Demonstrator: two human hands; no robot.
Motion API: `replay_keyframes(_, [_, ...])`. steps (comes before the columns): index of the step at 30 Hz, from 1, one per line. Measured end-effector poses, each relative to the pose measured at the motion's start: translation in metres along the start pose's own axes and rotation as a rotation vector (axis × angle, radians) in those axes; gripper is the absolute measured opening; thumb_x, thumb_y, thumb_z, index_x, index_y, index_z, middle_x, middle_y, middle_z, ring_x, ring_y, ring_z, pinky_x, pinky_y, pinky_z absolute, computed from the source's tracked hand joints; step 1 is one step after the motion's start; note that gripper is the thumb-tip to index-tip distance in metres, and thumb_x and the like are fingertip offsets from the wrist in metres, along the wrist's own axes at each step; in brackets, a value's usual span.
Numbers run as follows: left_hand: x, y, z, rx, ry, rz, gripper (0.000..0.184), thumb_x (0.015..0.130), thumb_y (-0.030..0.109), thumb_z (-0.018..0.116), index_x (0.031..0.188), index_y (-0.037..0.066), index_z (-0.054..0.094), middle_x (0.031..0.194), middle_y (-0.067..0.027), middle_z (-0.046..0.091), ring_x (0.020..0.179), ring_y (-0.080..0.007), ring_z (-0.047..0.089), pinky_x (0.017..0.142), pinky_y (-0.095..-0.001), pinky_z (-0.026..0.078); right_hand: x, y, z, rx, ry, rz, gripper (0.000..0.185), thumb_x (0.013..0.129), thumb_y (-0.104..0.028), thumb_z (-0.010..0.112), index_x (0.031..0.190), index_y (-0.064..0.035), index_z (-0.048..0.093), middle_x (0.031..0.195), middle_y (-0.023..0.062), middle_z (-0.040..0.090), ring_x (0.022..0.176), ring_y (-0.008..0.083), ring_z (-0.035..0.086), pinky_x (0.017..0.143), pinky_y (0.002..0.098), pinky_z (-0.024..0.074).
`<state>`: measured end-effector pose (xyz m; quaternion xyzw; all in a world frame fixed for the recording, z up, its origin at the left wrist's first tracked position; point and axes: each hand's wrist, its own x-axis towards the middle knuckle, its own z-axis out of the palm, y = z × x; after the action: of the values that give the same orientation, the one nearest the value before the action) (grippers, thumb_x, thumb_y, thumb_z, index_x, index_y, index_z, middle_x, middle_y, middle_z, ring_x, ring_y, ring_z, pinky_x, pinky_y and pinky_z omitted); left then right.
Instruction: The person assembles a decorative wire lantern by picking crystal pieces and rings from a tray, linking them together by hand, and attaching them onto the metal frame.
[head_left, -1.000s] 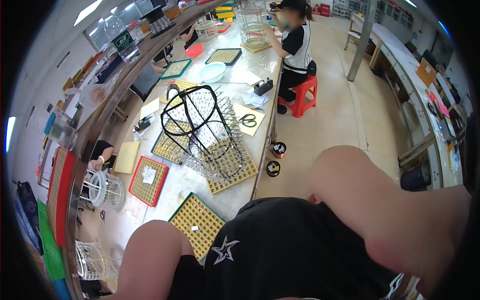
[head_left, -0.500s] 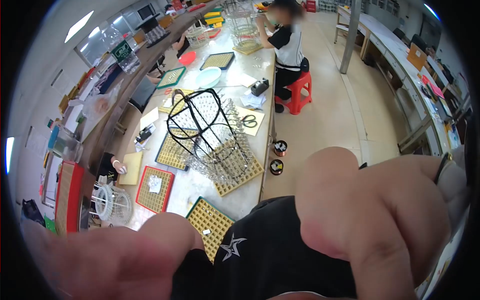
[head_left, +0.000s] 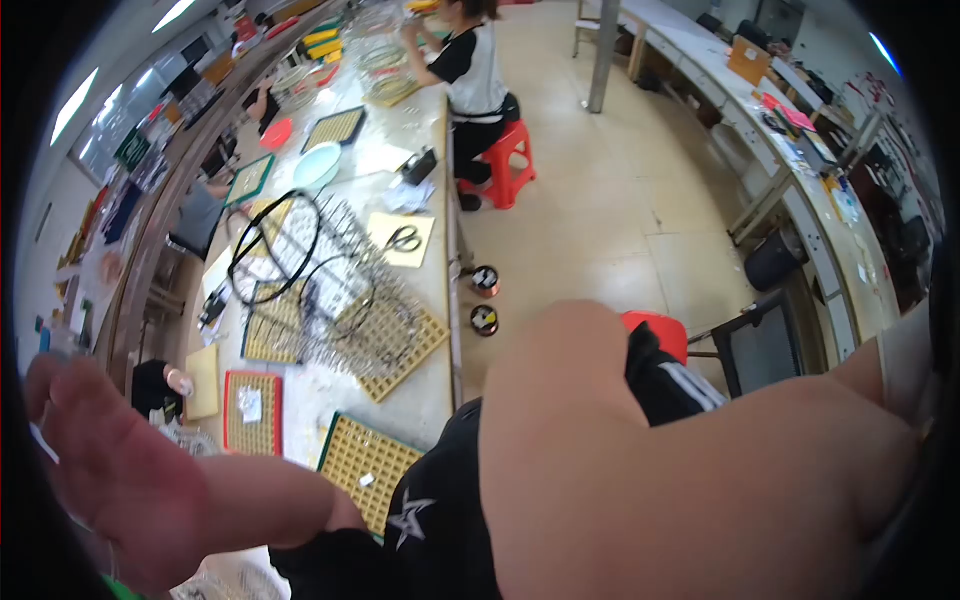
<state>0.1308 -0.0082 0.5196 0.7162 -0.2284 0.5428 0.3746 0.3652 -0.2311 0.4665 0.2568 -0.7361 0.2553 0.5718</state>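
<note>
My left hand (head_left: 110,460) is raised close to the camera at the lower left, its reddened palm side showing; the fingers are blurred at the dark image edge, so their pose and anything in them stay unclear. My bare right arm (head_left: 690,470) fills the lower right, bent, with its hand beyond the visible area. On the table in front of my body stands a wire frame with black rings (head_left: 320,240), hung with clear beaded strands (head_left: 345,270). Beneath its near side lies a yellow gridded tray (head_left: 425,335). Another gridded tray (head_left: 355,450), holding a small white piece, is beside my black clothing.
Scissors (head_left: 403,238) rest on yellow paper. A red-edged tray (head_left: 253,425) and a light blue bowl (head_left: 317,165) share the table. A co-worker (head_left: 475,75) sits on a red stool (head_left: 510,165). Another person's hand (head_left: 180,382) is at left. Spools (head_left: 484,320) stand on the floor.
The view has shifted right, so the table appears farther left. My left hand has come more fully into view at the left, while my right arm shows more forearm than before.
</note>
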Motion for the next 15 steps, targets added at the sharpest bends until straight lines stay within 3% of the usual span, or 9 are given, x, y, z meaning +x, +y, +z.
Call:
replay_keyframes(1, [-0.006,-0.002,-0.003,-0.023,0.005,0.022,0.039,0.09,0.033,0.041,0.119,0.007,0.048,0.119,-0.0089,0.047,0.115,-0.0189,0.039,0.09,-0.0367,0.036,0.001,-0.012,-0.002,-0.011,-0.02,0.009,0.021,0.083,-0.014,0.049,0.074,0.0037,0.056,0.068,0.0169,0.06,0.056,0.0322,0.06,0.06,0.0421,0.0529])
replay_keyframes(3, [-0.025,0.0,-0.017,0.197,0.451,-0.01,0.083,0.073,0.058,0.056,0.128,-0.002,0.039,0.107,-0.0251,0.044,0.104,-0.0317,0.046,0.095,-0.0466,0.035,0.0,-0.029,-0.005,-0.004,-0.031,0.018,0.02,0.083,-0.013,0.049,0.073,0.0035,0.056,0.067,0.0168,0.06,0.056,0.0322,0.06,0.059,0.0422,0.0528])
replay_keyframes(4, [-0.021,-0.007,-0.024,0.204,0.436,-0.002,0.083,0.073,0.058,0.056,0.128,-0.002,0.039,0.107,-0.0251,0.044,0.104,-0.0317,0.046,0.095,-0.0466,0.035,-0.001,-0.031,-0.004,0.004,-0.041,-0.008,0.02,0.082,-0.013,0.049,0.073,0.0034,0.056,0.067,0.0167,0.06,0.055,0.0322,0.06,0.059,0.0422,0.0528])
replay_keyframes(6, [-0.029,-0.005,-0.031,-0.197,0.54,0.075,0.071,0.071,0.042,0.054,0.115,-0.013,0.045,0.116,-0.0274,0.032,0.111,-0.033,0.03,0.097,-0.0463,0.024,-0.009,-0.029,-0.004,0.076,0.013,-0.063,0.02,0.082,-0.013,0.049,0.072,0.0032,0.056,0.066,0.0166,0.06,0.055,0.0322,0.06,0.059,0.0423,0.0527])
replay_keyframes(8, [-0.025,0.002,-0.034,-0.32,0.434,0.025,0.055,0.07,0.032,0.051,0.105,-0.01,0.049,0.111,-0.025,0.034,0.104,-0.0303,0.032,0.093,-0.0446,0.026,-0.013,-0.022,-0.018,0.139,-0.014,-0.146,0.02,0.082,-0.012,0.05,0.072,0.0031,0.057,0.066,0.0164,0.06,0.054,0.0321,0.06,0.059,0.0424,0.0527])
replay_keyframes(9, [-0.019,-0.004,-0.011,-0.079,0.666,0.115,0.044,0.071,0.027,0.05,0.099,-0.007,0.05,0.106,-0.0201,0.035,0.098,-0.0261,0.034,0.091,-0.0426,0.028,0.0,-0.005,-0.032,0.192,-0.022,-0.176,0.019,0.082,-0.012,0.05,0.071,0.003,0.057,0.065,0.0164,0.06,0.054,0.0321,0.06,0.059,0.0425,0.0527])
replay_keyframes(12, [-0.011,0.005,-0.003,0.003,0.345,0.112,0.038,0.073,0.027,0.052,0.097,-0.003,0.053,0.103,-0.0179,0.041,0.098,-0.0238,0.039,0.083,-0.0382,0.034,0.017,0.001,-0.069,0.317,-0.1,-0.238,0.019,0.081,-0.011,0.05,0.07,0.0027,0.057,0.064,0.0161,0.06,0.053,0.0321,0.06,0.059,0.0426,0.0526])
replay_keyframes(13, [-0.005,0.009,0.004,0.026,0.348,0.136,0.038,0.073,0.027,0.052,0.097,-0.003,0.053,0.103,-0.0179,0.041,0.098,-0.0238,0.039,0.083,-0.0382,0.034,0.012,-0.009,-0.078,0.351,-0.127,-0.251,0.019,0.081,-0.011,0.05,0.07,0.0026,0.057,0.064,0.0161,0.06,0.053,0.0321,0.059,0.059,0.0426,0.0526])
replay_keyframes(15, [0.012,0.021,0.025,0.245,0.282,0.431,0.04,0.082,0.032,0.047,0.109,0.003,0.051,0.111,-0.0129,0.045,0.107,-0.0218,0.039,0.086,-0.038,0.035,-0.001,-0.029,-0.094,0.412,-0.166,-0.269,0.019,0.081,-0.011,0.05,0.07,0.0024,0.057,0.063,0.0159,0.06,0.052,0.0321,0.059,0.059,0.0427,0.0525])
